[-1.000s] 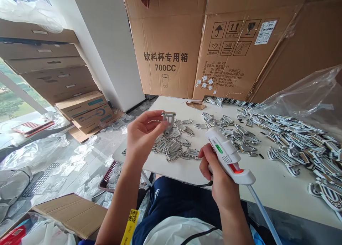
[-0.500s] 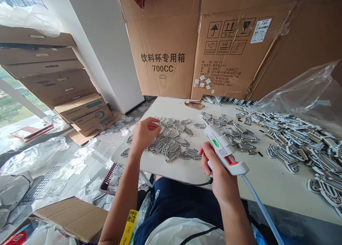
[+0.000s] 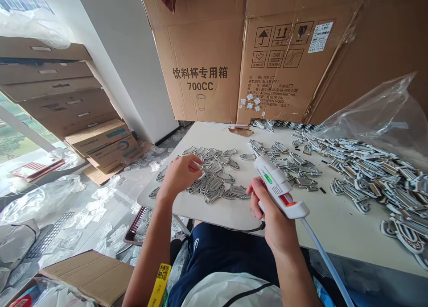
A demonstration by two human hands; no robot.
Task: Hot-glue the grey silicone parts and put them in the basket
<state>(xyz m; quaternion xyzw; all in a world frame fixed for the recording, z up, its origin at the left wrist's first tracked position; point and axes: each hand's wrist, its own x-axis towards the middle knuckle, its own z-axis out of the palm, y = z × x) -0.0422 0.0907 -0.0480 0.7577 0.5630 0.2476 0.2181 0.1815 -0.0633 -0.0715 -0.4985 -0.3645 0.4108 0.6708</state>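
Note:
My left hand (image 3: 180, 175) is curled over the left edge of a pile of grey metal clip-shaped pieces (image 3: 212, 186), its fingertips among them. Whether it pinches a piece, I cannot tell. My right hand (image 3: 267, 213) grips a white hot glue gun (image 3: 277, 186) with a red trigger, holding it above the white table (image 3: 214, 213) to the right of that pile. A yellow wristband (image 3: 159, 284) circles my left wrist.
More white-backed pieces (image 3: 368, 177) lie heaped at the table's right, below a clear plastic bag (image 3: 371, 110). Large cardboard boxes (image 3: 200, 61) stand behind the table. Flattened cartons (image 3: 56, 88) are stacked at left, and plastic wrap litters the floor (image 3: 90, 213).
My left hand has dropped from holding a grey piece up in the air to the pile on the table. The right hand and glue gun barely moved.

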